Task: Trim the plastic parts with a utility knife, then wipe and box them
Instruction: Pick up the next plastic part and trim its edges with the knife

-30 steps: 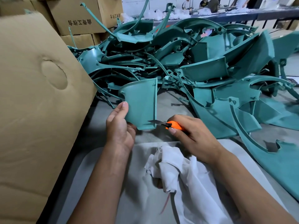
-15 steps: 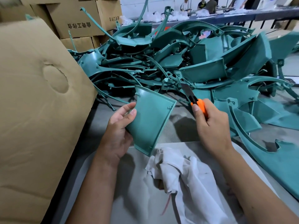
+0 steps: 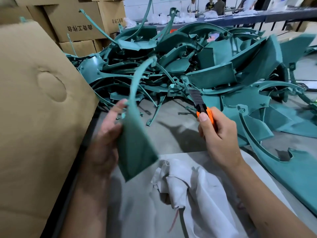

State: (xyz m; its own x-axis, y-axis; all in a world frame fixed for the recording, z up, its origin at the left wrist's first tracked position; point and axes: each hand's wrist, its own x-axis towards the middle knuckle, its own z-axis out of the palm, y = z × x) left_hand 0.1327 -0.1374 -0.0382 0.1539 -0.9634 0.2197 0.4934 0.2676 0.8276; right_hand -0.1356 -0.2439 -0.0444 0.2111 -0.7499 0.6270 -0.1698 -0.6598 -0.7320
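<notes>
Part (image 3: pixel 135 140) blurred, held up over table (image 3: pixel 171 134) in your left hand (image 3: pixel 106 145), fingers gripping its edge; your right hand (image 3: pixel 217 134) clenches knife (image 3: pixel 204 112), blade up, apart from part; rag (image 3: pixel 185 182) below; box (image 3: pixel 34 117) at left.

A green plastic part (image 3: pixel 135 145) is held up over the table, wide at the bottom, with a thin curved strip on top; it looks blurry. The orange knife (image 3: pixel 204 112) points its dark blade up and away; a white cloth (image 3: pixel 185 182) lies crumpled below; more green parts (image 3: pixel 214 66) sit piled behind.
</notes>
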